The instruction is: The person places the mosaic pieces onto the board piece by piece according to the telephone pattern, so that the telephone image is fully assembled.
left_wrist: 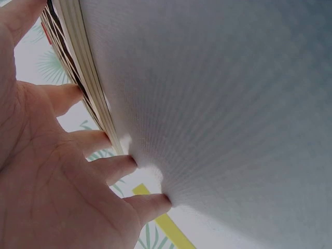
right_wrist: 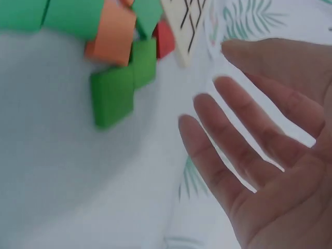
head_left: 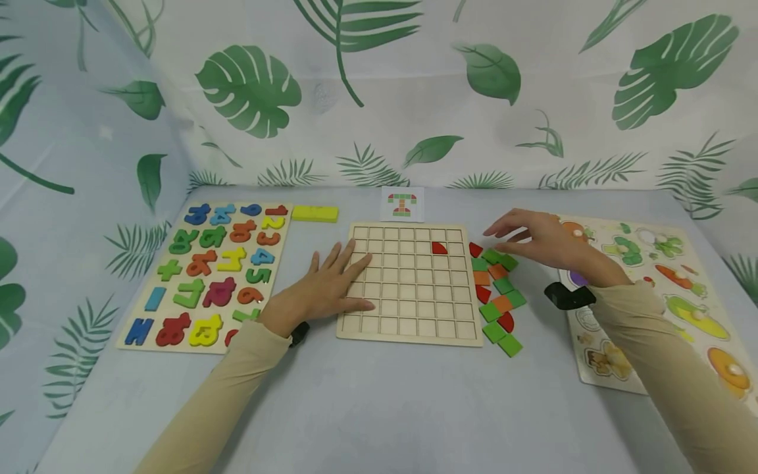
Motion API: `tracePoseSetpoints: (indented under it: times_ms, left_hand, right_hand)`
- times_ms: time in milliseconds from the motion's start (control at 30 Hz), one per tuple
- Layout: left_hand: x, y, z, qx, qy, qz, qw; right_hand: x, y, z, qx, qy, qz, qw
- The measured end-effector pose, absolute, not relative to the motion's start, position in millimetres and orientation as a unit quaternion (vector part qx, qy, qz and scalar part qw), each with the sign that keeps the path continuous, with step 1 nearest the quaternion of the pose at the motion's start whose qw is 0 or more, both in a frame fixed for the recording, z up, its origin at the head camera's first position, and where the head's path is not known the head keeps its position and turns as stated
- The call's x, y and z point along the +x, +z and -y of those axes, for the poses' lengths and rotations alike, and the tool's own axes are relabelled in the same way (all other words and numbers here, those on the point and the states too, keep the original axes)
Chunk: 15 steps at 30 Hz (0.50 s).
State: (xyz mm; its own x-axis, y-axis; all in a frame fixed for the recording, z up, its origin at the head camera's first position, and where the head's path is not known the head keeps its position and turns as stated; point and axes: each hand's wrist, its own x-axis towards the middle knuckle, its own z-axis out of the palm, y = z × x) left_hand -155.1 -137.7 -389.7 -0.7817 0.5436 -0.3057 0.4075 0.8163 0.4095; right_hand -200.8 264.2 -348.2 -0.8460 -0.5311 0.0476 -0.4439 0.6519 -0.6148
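A wooden grid board (head_left: 408, 296) lies mid-table, with one red quarter-circle piece (head_left: 439, 248) in a cell toward its upper right. My left hand (head_left: 322, 288) rests spread over the board's left edge, fingers straight, thumb and fingertips touching it. In the left wrist view its fingers (left_wrist: 98, 140) lie along the board's side. My right hand (head_left: 541, 243) hovers beyond the board's right side, holding nothing, fingers loosely extended. Below and left of it lie loose square and quarter-circle pieces: green (head_left: 494, 331), orange (head_left: 503, 303) and red (head_left: 482, 293). The right wrist view shows a green block (right_wrist: 111, 98) apart from the fingers.
A pattern card (head_left: 403, 205) with a T-shaped figure lies behind the board. On the left are a number-and-letter puzzle board (head_left: 162, 299) and yellow blocks (head_left: 315, 214). A vegetable puzzle board (head_left: 645, 296) lies at right, partly under the right forearm.
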Motion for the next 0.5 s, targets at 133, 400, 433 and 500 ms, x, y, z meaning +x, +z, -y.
tracePoseSetpoints:
  times_ms: [133, 400, 433, 500]
  left_hand:
    - [-154.6, -390.2, 138.1, 0.257, 0.164, -0.929, 0.208]
    - [-155.3, -390.5, 138.8, 0.258, 0.163, -0.929, 0.208]
    - [-155.5, -390.6, 138.9, 0.258, 0.163, -0.929, 0.208]
    - [-155.4, -390.8, 138.9, 0.259, 0.166, -0.929, 0.208]
  right_hand:
    - [-199.4, -349.0, -277.0, -0.281, -0.306, -0.906, 0.075]
    - [-198.3, -355.4, -285.7, -0.282, -0.300, -0.905, 0.103]
    - [-198.6, -356.5, -286.0, -0.280, -0.299, -0.906, 0.109]
    - [-199.4, -358.3, -286.2, -0.275, -0.298, -0.906, 0.120]
